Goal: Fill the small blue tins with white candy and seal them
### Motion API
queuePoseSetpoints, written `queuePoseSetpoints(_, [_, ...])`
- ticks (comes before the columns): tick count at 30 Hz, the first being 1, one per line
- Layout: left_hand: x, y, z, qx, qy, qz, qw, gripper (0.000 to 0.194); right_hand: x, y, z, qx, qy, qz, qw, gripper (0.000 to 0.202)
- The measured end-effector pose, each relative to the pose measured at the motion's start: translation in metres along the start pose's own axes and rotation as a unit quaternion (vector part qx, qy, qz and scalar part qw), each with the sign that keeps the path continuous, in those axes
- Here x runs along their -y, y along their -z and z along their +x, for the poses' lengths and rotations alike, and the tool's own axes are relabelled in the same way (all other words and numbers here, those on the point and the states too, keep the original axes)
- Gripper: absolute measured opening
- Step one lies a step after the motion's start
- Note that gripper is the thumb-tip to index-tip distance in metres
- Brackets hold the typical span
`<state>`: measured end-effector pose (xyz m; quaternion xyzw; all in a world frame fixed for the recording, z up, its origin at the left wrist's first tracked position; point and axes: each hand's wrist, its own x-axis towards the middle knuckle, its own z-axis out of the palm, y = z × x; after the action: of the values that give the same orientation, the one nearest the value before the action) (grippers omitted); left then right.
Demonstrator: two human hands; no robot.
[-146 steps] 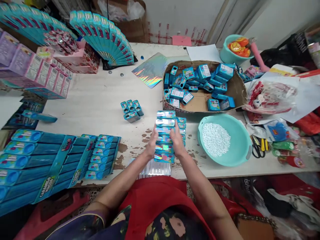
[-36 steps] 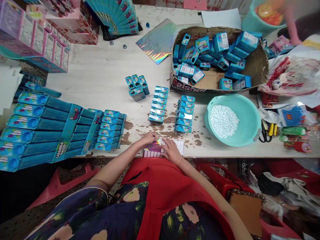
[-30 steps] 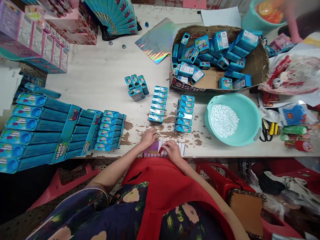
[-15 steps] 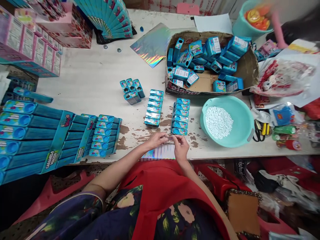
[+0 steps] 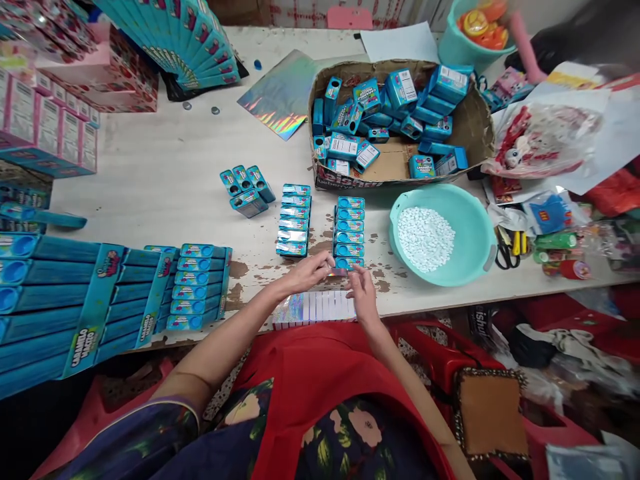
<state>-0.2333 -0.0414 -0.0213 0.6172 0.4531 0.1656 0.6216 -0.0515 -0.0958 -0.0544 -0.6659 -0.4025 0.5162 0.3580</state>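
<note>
A small shiny iridescent strip (image 5: 339,271) stretches between my two hands above the table's front edge. Its left end is pinched by my left hand (image 5: 315,269), while the fingertips of my right hand (image 5: 362,288) close on the other end. Just below lies a holographic sheet (image 5: 320,305) divided into narrow strips. Beyond my hands stand two rows of small blue candy boxes, the left row (image 5: 294,223) with shiny tops and the right row (image 5: 350,227) showing round blue caps. Farther left is a small group of blue boxes (image 5: 247,190) with dark round openings.
On the right, a turquoise basin (image 5: 473,233) holds white candies (image 5: 425,237). Behind it a cardboard carton (image 5: 395,167) contains loose blue boxes. Packed blue displays (image 5: 95,307) line the left front. A holographic sheet (image 5: 280,93) lies at the back; scissors (image 5: 507,250) lie right.
The view has shifted, so the table's contents sit differently in frame. My hands are slightly farther apart, with the shiny strip showing more plainly between them.
</note>
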Motion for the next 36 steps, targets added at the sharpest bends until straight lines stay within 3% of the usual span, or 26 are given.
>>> queuePoseSetpoints(5, [0.01, -0.006, 0.005, -0.016, 0.022, 0.014, 1.0, 0.02, 0.002, -0.008, 0.008, -0.021, 0.04, -0.026, 0.999, 0.034])
queuePoseSetpoints(11, [0.027, -0.012, 0.023, -0.072, -0.005, 0.104, 0.992, 0.02, -0.003, -0.006, 0.025, -0.099, 0.127, -0.2, 0.967, 0.03])
queuePoseSetpoints(17, [0.045, -0.021, 0.04, -0.09, -0.025, 0.127, 0.987, 0.017, -0.008, -0.007, 0.031, -0.137, 0.117, -0.258, 0.949, 0.023])
queuePoseSetpoints(22, [0.066, -0.039, 0.052, -0.117, 0.015, 0.029, 0.993, 0.018, -0.012, -0.011, 0.035, -0.164, 0.102, -0.228, 0.954, 0.016])
queuePoseSetpoints(27, [0.075, -0.044, 0.049, -0.166, 0.128, 0.081, 0.974, 0.024, -0.015, 0.001, 0.036, -0.216, 0.045, -0.128, 0.967, 0.04])
queuePoseSetpoints(30, [0.07, -0.046, 0.037, -0.223, 0.124, 0.052, 0.966, 0.034, -0.016, 0.007, 0.037, -0.224, 0.066, -0.137, 0.963, 0.043])
queuePoseSetpoints(33, [0.063, -0.065, 0.028, -0.252, 0.085, 0.004, 0.964, 0.053, -0.019, 0.003, 0.039, -0.206, 0.068, -0.164, 0.962, 0.047])
queuePoseSetpoints(36, [0.062, -0.093, 0.027, -0.189, 0.08, 0.019, 0.979, 0.07, -0.022, -0.004, 0.045, -0.22, 0.051, -0.167, 0.96, 0.044])
